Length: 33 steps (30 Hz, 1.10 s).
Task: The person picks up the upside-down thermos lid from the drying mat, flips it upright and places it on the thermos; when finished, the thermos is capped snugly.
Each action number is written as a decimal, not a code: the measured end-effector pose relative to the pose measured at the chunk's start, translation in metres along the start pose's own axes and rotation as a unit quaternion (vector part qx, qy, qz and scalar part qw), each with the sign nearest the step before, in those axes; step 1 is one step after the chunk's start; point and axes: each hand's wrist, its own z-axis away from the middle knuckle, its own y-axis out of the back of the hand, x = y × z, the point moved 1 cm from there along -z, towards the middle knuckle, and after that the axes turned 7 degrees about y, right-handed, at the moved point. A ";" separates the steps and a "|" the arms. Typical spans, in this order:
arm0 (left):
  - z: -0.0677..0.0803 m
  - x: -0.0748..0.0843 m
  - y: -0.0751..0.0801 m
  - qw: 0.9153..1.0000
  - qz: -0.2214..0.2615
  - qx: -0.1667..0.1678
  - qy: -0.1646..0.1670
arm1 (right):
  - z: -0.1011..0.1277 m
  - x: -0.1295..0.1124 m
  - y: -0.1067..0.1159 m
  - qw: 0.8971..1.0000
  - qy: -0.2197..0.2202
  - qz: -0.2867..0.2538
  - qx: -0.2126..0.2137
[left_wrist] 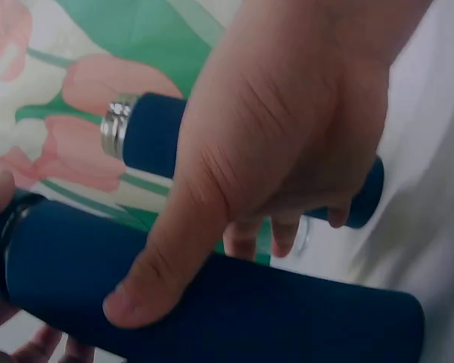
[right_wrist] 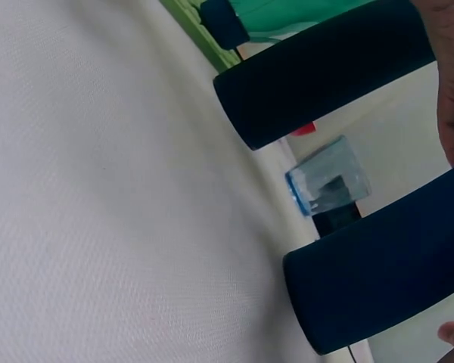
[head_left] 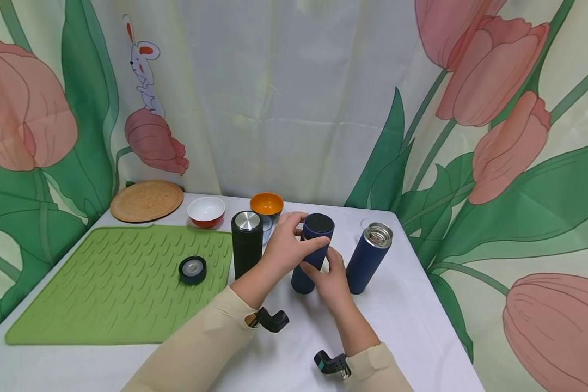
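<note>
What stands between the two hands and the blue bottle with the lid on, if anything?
Nothing visible does. The left hand already grips the upper part of the capped blue bottle, and the right hand holds its lower side. The black bottle and the open blue bottle stand beside it, apart.

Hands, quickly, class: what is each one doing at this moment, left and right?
Left hand: fingers and thumb curled round the upper part of the blue flask, holding it.
Right hand: grips the same blue flask lower down.

A staged home-style tabletop: tulip-print curtain backdrop [head_left: 294, 98], green drying mat [head_left: 112, 283], bowls [head_left: 206, 210], white tablecloth [head_left: 411, 305].
</note>
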 end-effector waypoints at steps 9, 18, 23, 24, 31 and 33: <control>-0.006 -0.005 0.006 0.999 0.004 -0.039 0.007 | -0.001 -0.002 0.002 1.000 0.005 -0.009 -0.007; 0.001 0.014 -0.001 0.994 -0.110 0.018 -0.009 | 0.002 -0.001 0.001 1.000 0.010 -0.010 -0.008; 0.002 0.019 -0.001 0.991 -0.129 0.026 0.000 | 0.002 -0.001 0.001 1.000 0.007 -0.020 -0.008; 0.002 0.019 0.000 0.991 -0.130 0.025 -0.001 | 0.002 -0.001 0.001 1.000 0.006 -0.022 -0.008; -0.006 0.015 0.009 0.994 -0.101 -0.035 -0.011 | 0.002 -0.001 0.000 1.000 -0.008 -0.016 -0.012; -0.007 0.014 0.011 0.994 -0.094 -0.047 -0.010 | 0.001 -0.001 0.001 1.000 -0.008 -0.015 -0.011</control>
